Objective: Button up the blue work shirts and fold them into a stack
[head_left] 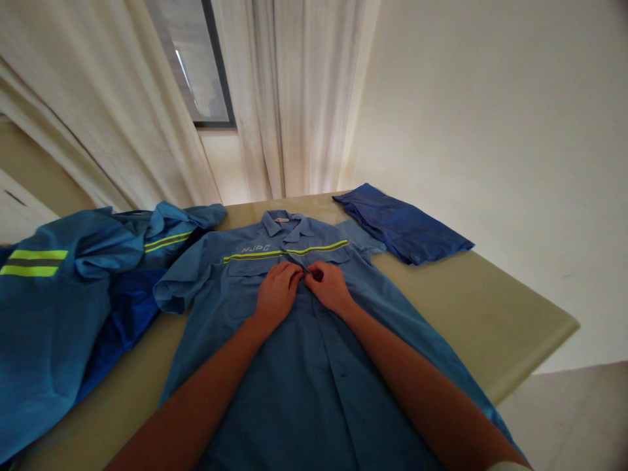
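**"NJPC" work shirt, flat on the table**

Blue shirt (304,366) lies front-up, collar pointing away, long axis running toward the curtains (289,98). Left hand (276,292) and right hand (328,286) both pinch the placket just below the reflective stripe (287,252).

Dim warm light, soft wide-angle edge distortion.

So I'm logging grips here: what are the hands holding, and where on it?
Both the left hand and right hand pinch the blue work shirt at its front placket, just below the reflective stripe.
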### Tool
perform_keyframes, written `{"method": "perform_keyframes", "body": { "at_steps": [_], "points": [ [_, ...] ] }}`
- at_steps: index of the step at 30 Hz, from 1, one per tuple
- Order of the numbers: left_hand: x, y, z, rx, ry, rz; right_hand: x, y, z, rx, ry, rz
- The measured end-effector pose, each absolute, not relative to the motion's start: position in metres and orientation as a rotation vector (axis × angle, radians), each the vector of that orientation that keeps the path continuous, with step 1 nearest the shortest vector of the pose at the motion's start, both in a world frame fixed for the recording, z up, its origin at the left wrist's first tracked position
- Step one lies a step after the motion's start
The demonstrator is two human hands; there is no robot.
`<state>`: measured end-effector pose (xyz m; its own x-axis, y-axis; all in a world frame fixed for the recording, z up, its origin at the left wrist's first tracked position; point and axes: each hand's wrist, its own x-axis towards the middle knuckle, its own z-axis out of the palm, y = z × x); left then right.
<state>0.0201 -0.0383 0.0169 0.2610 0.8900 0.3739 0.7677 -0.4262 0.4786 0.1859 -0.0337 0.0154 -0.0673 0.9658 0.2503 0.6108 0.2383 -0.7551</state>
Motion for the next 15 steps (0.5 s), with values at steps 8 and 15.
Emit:
{"method": "perform_keyframes", "body": {
  "at_steps": [8,15],
  "points": [
    [0.018,-0.033,0.022,2.099,1.521,0.978,0.191,-0.033,0.014,-1.249,-1.791,0.630],
    [0.024,-0.034,0.028,1.930,1.529,1.022,0.192,-0.027,0.008,-1.215,-1.642,0.796]
  ]
}}
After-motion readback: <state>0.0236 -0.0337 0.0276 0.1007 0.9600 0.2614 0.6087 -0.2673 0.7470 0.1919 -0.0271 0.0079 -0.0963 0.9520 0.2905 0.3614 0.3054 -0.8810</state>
